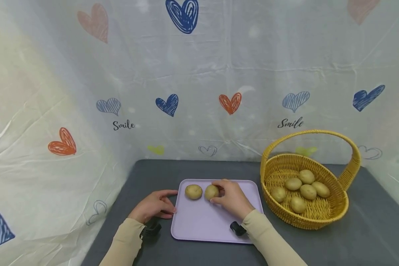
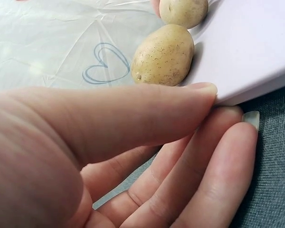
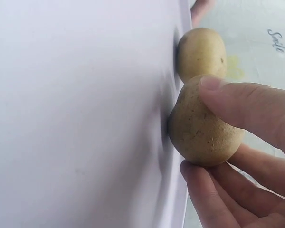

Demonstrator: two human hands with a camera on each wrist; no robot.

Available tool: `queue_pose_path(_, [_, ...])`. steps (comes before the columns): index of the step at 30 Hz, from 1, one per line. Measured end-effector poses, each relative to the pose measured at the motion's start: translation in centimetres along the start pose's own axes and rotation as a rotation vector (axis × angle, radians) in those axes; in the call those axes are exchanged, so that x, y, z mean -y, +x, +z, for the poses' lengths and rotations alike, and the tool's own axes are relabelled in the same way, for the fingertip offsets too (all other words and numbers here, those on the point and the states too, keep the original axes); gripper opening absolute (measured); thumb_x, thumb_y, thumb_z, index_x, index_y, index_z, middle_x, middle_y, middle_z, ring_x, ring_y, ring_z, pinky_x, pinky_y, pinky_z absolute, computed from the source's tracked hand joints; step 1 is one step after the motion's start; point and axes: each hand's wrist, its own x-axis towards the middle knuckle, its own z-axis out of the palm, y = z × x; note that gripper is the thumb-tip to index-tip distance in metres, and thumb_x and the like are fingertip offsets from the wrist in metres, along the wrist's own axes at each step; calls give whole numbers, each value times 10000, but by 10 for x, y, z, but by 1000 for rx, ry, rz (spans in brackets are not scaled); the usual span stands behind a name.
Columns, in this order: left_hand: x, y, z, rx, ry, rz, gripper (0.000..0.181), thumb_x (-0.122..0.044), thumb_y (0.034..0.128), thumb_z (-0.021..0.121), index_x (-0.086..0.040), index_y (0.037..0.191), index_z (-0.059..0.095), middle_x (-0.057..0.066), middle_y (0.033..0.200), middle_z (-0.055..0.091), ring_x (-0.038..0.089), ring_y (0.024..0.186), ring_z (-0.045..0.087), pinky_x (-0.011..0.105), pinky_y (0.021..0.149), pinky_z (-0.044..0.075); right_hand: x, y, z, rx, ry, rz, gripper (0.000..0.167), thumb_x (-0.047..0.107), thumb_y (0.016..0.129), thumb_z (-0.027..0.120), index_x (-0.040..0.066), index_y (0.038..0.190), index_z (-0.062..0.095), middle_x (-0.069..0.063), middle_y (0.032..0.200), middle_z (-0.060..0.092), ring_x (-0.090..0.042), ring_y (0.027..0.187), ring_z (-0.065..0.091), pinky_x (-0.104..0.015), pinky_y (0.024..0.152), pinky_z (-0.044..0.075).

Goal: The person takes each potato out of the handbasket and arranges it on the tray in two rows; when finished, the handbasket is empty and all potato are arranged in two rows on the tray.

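Observation:
On the pale purple tray [image 1: 206, 225], my right hand [image 1: 232, 198] holds a potato [image 1: 211, 192] between thumb and fingers; the right wrist view shows this potato [image 3: 204, 128] pinched at the tray's surface. Just left of it lies a second potato [image 1: 193, 191], also seen in the left wrist view as the nearer potato [image 2: 164, 56]. My left hand [image 1: 154, 205] is at the tray's left edge, and in the left wrist view its thumb and fingertips [image 2: 206, 92] pinch the tray's rim [image 2: 261, 88].
A yellow wicker basket [image 1: 306, 223] with a tall arched handle stands right of the tray, holding several potatoes [image 1: 308, 192]. Behind the dark grey table [image 1: 159, 170] hangs a pale curtain [image 1: 199, 81] printed with hearts.

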Motion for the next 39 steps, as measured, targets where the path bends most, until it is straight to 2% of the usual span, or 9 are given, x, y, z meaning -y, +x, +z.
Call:
queue_pose_path(13, [2,1,0,4,7,9,851,-74,853,891,-40,1603,490,137,958,735,213,859,767,395,774,687,0,0,-2,-1,-26,22,567,192,806,972,81,1321,764,-75,1244,767,-148,1057,702,-390,957,585])
queue_pose_path(25, [2,3,-1,-6,4,-4,852,-79,843,902,-51,1595,504,132,950,731,210,853,766,391,768,686,-1,1,0,-15,-33,2,567,195,824,958,55,1334,753,-112,1277,760,-201,1069,719,-427,961,598])
queue_pose_path(39, [1,3,0,-13,14,-12,851,-76,845,904,-49,1595,503,133,948,728,210,844,759,388,766,686,0,1,2,-10,-51,-3,567,220,847,946,66,1353,743,-91,1279,760,-211,1089,731,-433,970,604])
